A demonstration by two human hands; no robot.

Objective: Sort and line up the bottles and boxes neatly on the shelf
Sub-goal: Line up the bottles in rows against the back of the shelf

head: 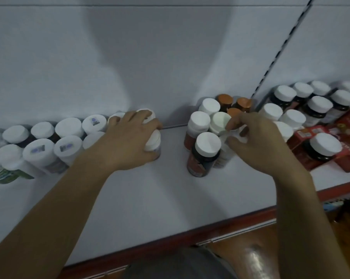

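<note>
on the white shelf (150,198), our left hand (128,137) curls round a front bottle (153,140) at the right end of the left row (69,127) of white-capped bottles, its fingers also lying over the cap of a rear bottle (147,114). our right hand (256,143) pinches the white cap of a half-hidden bottle (233,135), its body mostly covered, in the middle cluster beside a dark bottle (207,146) and three copper caps (224,100). further right, the right group (319,104) of white-capped bottles stands by red boxes (347,160), cut off by the frame edge. labels are too blurred to read; the leftmost bottles are cropped.
</note>
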